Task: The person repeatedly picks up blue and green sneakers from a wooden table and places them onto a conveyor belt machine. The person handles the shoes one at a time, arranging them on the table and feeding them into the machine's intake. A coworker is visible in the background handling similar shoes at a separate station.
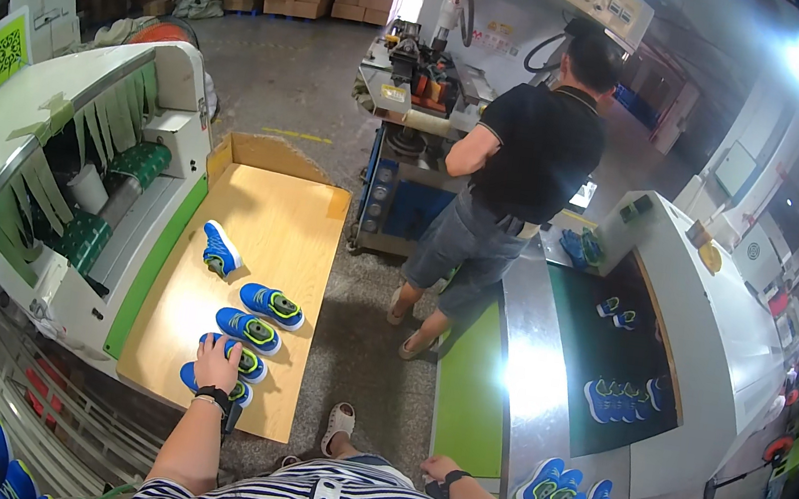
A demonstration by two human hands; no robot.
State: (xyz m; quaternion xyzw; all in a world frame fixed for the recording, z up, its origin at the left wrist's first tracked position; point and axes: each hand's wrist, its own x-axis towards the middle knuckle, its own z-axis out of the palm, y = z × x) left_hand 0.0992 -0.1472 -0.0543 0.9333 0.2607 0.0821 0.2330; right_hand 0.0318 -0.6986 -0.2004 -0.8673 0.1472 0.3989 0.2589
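My left hand (217,365) is closed over the toe half of a blue sneaker (252,363) with lime-green lining and a white sole. That sneaker lies in a row of similar ones on a light wooden table (299,211). Close below my wrist is another blue sneaker (189,375), partly covered by the hand. Two more, a middle sneaker (248,330) and a farther sneaker (271,305), lie beyond it, and a single sneaker (221,250) sits apart at the far left. My right hand (438,469) hangs beside the green panel (475,401), fingers curled, nothing visible in it.
A white machine (141,256) with hanging strips borders the table's left. At right, a conveyor (601,327) carries several sneakers into a white housing (713,321); more sneakers (561,493) stand at its near end. A person in black (543,157) works at a machine (419,101) ahead.
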